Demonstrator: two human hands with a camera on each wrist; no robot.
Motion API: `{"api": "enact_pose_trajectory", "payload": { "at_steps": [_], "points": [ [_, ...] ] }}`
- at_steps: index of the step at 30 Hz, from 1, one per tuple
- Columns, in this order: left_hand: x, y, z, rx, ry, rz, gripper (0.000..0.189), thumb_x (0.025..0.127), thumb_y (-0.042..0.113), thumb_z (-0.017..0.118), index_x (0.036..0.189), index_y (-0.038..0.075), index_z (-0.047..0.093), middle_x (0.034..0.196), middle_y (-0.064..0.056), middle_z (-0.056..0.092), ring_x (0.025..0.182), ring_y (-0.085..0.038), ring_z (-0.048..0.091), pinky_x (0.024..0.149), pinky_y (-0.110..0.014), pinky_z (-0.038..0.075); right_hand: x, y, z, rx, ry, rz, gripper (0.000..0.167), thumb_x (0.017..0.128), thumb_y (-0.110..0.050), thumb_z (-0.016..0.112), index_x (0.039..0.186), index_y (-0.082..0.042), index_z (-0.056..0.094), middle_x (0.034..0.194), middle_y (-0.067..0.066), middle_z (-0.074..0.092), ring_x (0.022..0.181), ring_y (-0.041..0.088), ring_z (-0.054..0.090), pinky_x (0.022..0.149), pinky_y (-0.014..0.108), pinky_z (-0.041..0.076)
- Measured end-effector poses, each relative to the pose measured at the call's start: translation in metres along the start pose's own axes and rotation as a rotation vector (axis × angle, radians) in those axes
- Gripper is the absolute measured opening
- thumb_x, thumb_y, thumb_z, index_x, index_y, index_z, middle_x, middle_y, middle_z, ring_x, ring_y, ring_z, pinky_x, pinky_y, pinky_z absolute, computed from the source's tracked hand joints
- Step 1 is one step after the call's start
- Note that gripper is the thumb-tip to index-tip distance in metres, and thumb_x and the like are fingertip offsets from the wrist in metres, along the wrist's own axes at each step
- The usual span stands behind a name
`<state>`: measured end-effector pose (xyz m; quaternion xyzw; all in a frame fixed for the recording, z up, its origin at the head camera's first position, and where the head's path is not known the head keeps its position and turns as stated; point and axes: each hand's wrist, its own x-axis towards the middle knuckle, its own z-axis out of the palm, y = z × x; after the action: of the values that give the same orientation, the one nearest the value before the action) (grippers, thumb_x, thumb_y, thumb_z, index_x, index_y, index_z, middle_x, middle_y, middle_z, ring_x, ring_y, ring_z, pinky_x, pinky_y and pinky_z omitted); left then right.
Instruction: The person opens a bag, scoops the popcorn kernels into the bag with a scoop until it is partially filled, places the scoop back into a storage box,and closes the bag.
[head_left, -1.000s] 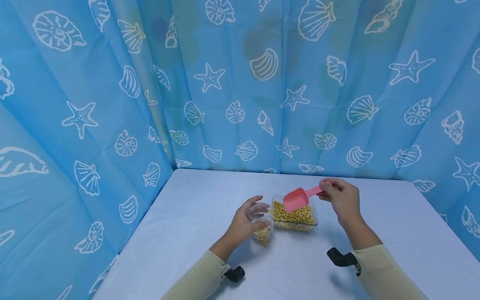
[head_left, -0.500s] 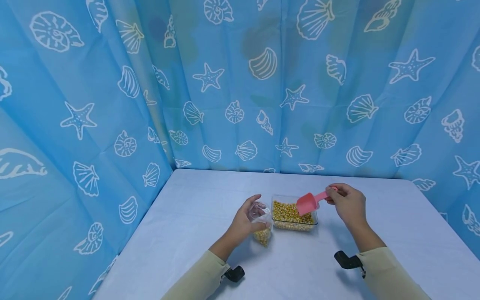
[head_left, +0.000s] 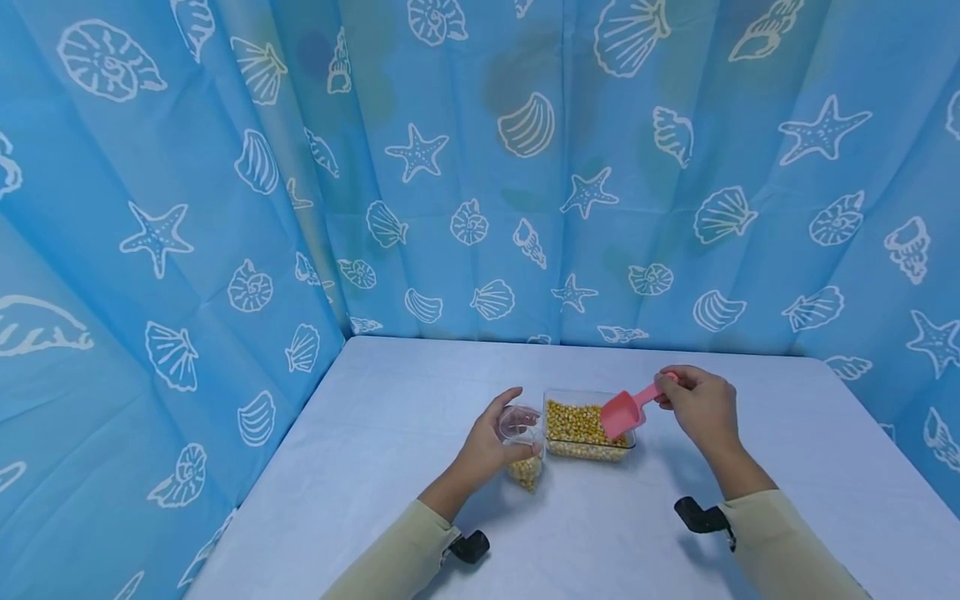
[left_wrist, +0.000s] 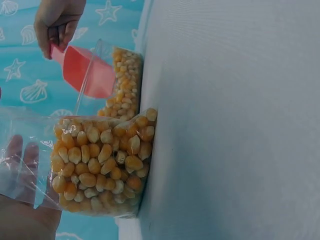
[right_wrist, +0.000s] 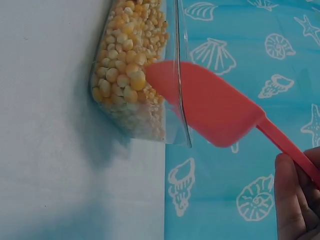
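Note:
My left hand (head_left: 482, 446) holds a clear plastic bag (head_left: 527, 475) by its mouth, fingers and thumb curved round the opening. Yellow corn kernels (left_wrist: 97, 167) fill the lower part of the bag, which stands at the table surface in the left wrist view. My right hand (head_left: 702, 408) pinches the handle of a pink scoop (head_left: 622, 415). The scoop's blade is tilted down over the right side of a clear rectangular container (head_left: 592, 445); in the right wrist view its tip reaches the corn kernels (right_wrist: 120, 62) inside.
Bag and container stand side by side on a white-covered table (head_left: 405, 400). A blue curtain (head_left: 465, 167) with white shell and starfish prints hangs behind the table and along its left side. A black wrist mount (head_left: 701, 515) juts from the right sleeve.
My right hand has moved right and the scoop has gone from over the container's middle to its right side, its blade now lower at the corn. My left hand stays with the bag.

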<state>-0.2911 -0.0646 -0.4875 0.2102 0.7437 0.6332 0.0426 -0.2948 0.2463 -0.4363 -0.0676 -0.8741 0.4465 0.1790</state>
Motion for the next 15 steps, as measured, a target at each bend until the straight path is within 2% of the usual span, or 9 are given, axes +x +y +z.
{"api": "enact_pose_trajectory", "payload": {
  "at_steps": [4, 7, 15],
  "points": [
    [-0.001, 0.002, 0.0, 0.017, -0.001, 0.004, 0.085, 0.08, 0.01, 0.08, 0.149, 0.025, 0.034, 0.121, 0.002, 0.064, 0.112, -0.014, 0.058, 0.102, -0.048, 0.04, -0.001, 0.001, 0.002, 0.001, -0.055, -0.005, 0.038, 0.098, -0.027, 0.059, 0.123, 0.002, 0.063, 0.099, 0.017, 0.068, 0.082, 0.025, 0.069, 0.069, 0.024, 0.055],
    [-0.002, 0.003, 0.0, 0.015, -0.003, 0.011, 0.083, 0.081, 0.009, 0.08, 0.149, 0.024, 0.035, 0.121, 0.003, 0.064, 0.111, -0.015, 0.058, 0.102, -0.048, 0.04, -0.002, 0.004, 0.004, 0.01, -0.088, 0.015, 0.038, 0.099, -0.027, 0.059, 0.122, 0.003, 0.062, 0.097, 0.016, 0.068, 0.081, 0.023, 0.069, 0.069, 0.024, 0.055],
    [-0.002, 0.005, 0.0, 0.022, -0.005, -0.011, 0.082, 0.081, 0.009, 0.08, 0.148, 0.027, 0.036, 0.121, 0.003, 0.065, 0.111, -0.014, 0.059, 0.101, -0.048, 0.041, -0.005, 0.013, 0.011, 0.127, -0.128, 0.129, 0.039, 0.1, -0.026, 0.057, 0.124, 0.005, 0.059, 0.102, 0.019, 0.066, 0.082, 0.019, 0.069, 0.068, 0.021, 0.055]
  ]
}}
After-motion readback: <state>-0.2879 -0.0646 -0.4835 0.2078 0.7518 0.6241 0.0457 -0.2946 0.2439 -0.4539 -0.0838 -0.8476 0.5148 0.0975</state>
